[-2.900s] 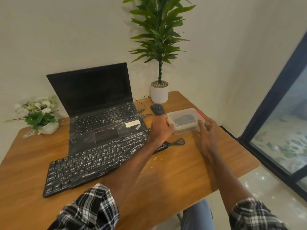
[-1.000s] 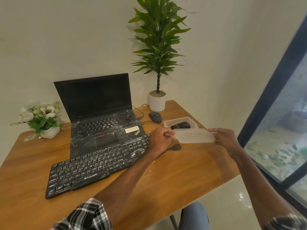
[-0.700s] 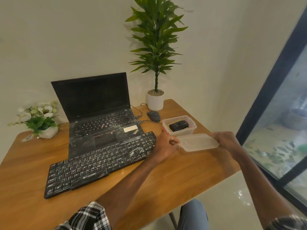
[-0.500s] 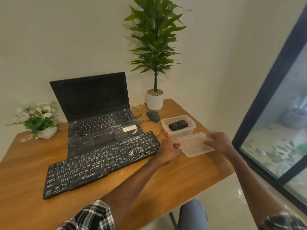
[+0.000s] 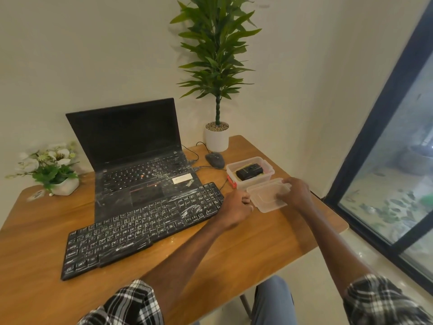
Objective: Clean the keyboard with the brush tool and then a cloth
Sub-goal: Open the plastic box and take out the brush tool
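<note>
Two hands (image 5: 236, 208) (image 5: 296, 192) on one lid (image 5: 267, 198), beside one keyboard (image 5: 143, 228).

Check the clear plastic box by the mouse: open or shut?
Open. The box has no cover; its lid lies on the table under both hands, showing a black item inside.

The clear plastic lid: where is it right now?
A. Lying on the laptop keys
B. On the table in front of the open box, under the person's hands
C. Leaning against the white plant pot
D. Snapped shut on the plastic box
B: the lid lies flat on the table just in front of the open box, with the right hand on it and the left hand at its edge.
</note>
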